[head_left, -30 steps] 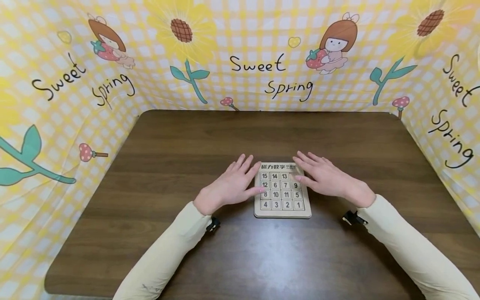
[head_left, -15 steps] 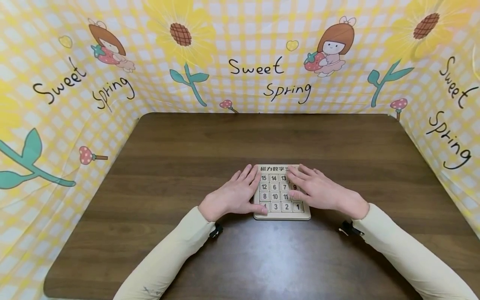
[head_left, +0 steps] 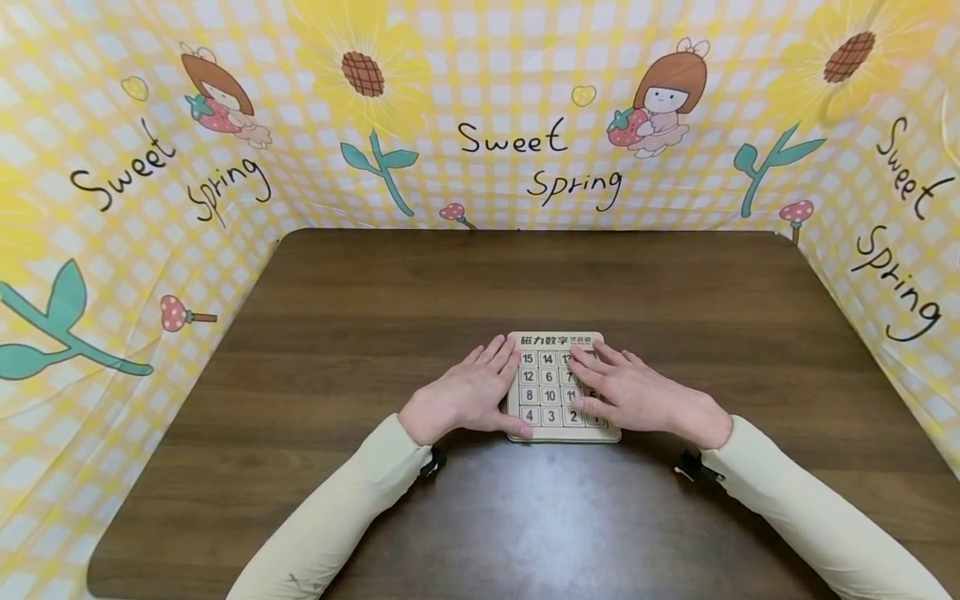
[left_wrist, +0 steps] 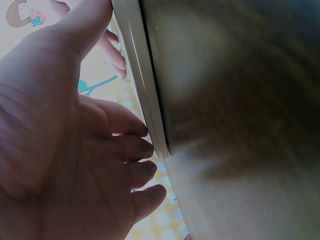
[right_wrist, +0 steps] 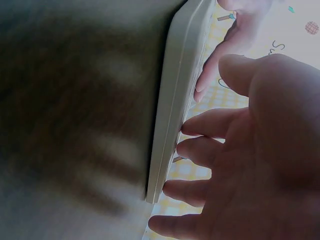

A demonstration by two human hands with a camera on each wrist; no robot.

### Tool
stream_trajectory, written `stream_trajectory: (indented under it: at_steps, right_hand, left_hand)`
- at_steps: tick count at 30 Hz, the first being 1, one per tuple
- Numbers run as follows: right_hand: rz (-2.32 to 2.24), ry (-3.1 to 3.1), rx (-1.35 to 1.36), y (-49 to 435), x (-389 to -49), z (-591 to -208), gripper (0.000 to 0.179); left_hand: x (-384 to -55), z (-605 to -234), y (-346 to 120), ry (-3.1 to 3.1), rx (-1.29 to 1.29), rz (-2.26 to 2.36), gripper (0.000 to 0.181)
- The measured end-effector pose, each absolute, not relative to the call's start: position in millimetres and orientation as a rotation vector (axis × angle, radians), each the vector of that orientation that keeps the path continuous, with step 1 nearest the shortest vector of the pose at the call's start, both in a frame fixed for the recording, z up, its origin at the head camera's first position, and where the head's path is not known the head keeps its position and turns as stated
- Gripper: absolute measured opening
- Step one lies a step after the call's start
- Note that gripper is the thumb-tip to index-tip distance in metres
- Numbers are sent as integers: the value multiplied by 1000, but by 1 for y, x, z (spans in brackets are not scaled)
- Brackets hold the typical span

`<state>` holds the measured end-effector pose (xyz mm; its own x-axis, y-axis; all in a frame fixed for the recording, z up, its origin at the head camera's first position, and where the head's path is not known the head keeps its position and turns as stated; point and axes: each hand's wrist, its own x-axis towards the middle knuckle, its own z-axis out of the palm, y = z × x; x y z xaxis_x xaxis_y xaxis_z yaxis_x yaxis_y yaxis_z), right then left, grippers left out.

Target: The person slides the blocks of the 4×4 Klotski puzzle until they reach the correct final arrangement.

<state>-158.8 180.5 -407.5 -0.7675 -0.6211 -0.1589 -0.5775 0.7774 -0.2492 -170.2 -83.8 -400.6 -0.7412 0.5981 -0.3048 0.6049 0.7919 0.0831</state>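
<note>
A pale number sliding puzzle [head_left: 558, 434] lies flat on the table, its numbered tiles in a square grid under a printed heading. My left hand [head_left: 467, 398] rests along its left edge, fingers extended, thumb at the lower left corner. My right hand [head_left: 643, 392] reaches over the right-hand columns with fingers spread, hiding the 9 and the upper right slot. In the left wrist view, the puzzle's side [left_wrist: 140, 75] runs beside the fingers of the left hand [left_wrist: 70, 140]. The right wrist view has the right hand's fingertips [right_wrist: 187, 127] right at the puzzle's upper face.
A dark wood-grain table [head_left: 390, 292] surrounds the puzzle. Yellow checked cloth [head_left: 517, 100] printed with flowers and "Sweet Spring" walls it in at the back and both sides. Small black devices [head_left: 701, 467] sit at both sleeve cuffs.
Both hands have come down onto the puzzle. My left thumb has moved to the lower left corner, and my right hand has slid left over the right-hand tiles. The visible numbers keep their places.
</note>
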Motion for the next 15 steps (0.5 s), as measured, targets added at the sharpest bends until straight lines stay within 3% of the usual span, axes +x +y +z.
stream_trajectory:
  at_steps: [15]
  right_hand:
    - [-241, 2755, -941, 180, -158, -407, 70]
  left_hand:
    - [-169, -400, -85, 2665, 929, -15, 118]
